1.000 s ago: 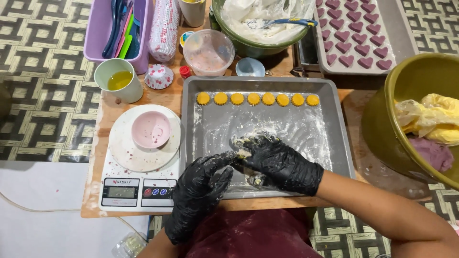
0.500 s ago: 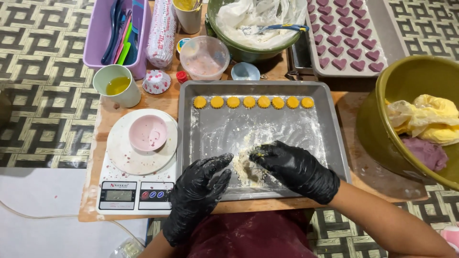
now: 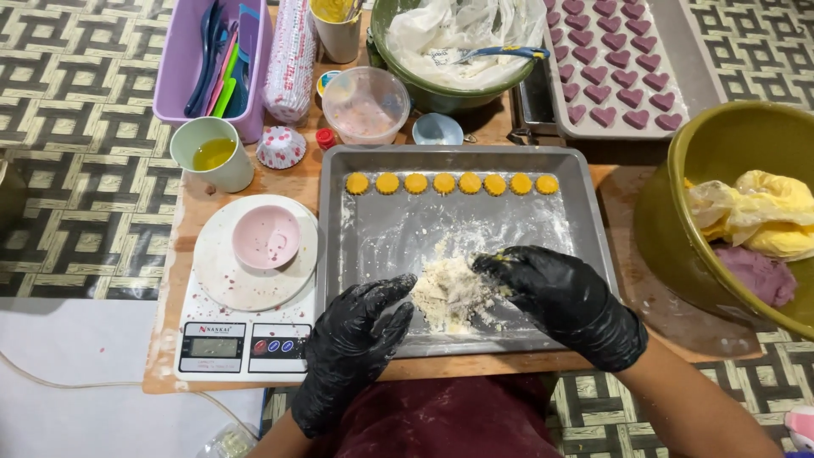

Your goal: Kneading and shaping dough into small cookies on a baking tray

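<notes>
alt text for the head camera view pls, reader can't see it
Two black-gloved hands, left hand and right hand, cup a pile of pale crumbly dough on a floured metal baking tray, with a row of seven yellow discs along its far edge. A kitchen scale carrying a pink bowl stands left.

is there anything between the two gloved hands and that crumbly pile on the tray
Nothing visible. The left hand and right hand, both in black gloves, flank the pale crumbly dough pile on the grey metal baking tray, fingertips at its edges.

Glossy black gloves [image 3: 356, 348], dull floured metal tray [image 3: 585, 229], crumbly matt dough [image 3: 449, 297]
</notes>
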